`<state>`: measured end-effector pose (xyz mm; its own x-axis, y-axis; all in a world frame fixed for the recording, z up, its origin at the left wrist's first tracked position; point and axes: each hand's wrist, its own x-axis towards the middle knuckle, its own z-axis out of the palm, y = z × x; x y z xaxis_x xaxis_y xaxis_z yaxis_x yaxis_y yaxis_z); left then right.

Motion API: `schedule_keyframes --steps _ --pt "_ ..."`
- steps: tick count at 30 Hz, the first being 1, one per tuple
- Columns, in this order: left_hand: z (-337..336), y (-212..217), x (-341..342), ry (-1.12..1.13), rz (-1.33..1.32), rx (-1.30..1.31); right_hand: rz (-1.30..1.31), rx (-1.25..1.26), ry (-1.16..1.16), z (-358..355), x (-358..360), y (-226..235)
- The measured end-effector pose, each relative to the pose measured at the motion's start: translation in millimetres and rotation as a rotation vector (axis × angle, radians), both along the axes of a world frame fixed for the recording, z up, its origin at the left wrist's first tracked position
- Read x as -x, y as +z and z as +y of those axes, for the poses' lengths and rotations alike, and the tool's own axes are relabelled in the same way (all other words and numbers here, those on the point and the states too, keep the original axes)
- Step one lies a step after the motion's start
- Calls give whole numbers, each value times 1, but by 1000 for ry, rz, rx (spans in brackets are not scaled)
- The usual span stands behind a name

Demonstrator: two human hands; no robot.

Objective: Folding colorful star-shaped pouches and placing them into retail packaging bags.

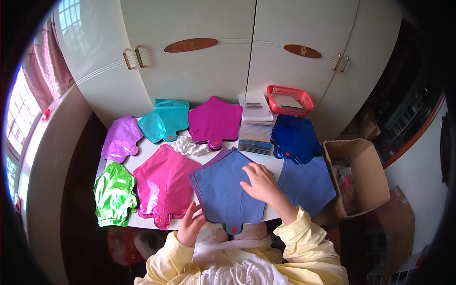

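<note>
A flat blue star-shaped foil balloon (pixel 228 185) lies on top of a small stack in front of me, with purple and green edges showing beneath it. Its rounded tab with a red dot points toward me. My right hand (pixel 260 182) is over the upper right of this balloon, fingers apart and holding nothing; whether the fingertips touch it I cannot tell. Beside the stack's lower left edge is my left hand (pixel 191 224), its fingers spread. To the left lies a pile of pink foil balloons (pixel 164 180), and to the right another blue balloon (pixel 306 183).
Around these lie green (pixel 114 194), lilac (pixel 122 137), teal (pixel 164 121), magenta (pixel 214 121) and dark blue foil balloons (pixel 297 137). A tall stack of flat packets (pixel 256 126) stands at the back, by a red basket (pixel 290 110). A cardboard box (pixel 365 175) stands right of the table.
</note>
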<state>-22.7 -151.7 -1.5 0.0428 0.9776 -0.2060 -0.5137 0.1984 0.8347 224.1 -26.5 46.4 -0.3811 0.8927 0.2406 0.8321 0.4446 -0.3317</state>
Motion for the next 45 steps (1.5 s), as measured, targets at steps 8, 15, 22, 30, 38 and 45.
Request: schedule_keyframes --steps 8,15,22,30,38,45 --pt "-56 -30 -9 -344 -37 348 7 -43 -52 30 -6 -47" --pt "-38 -23 -46 -397 -270 489 85 81 42 4 -2 -29" --pt "-36 -8 -49 -338 -480 670 267 385 44 -1 -9 -15" --pt "-46 -56 -50 -306 -382 535 -11 535 201 45 23 12" --pt "-48 -12 -47 -338 102 135 -91 309 420 81 85 -5" --pt "-54 -41 -47 -280 -203 521 -111 264 301 91 68 -26"
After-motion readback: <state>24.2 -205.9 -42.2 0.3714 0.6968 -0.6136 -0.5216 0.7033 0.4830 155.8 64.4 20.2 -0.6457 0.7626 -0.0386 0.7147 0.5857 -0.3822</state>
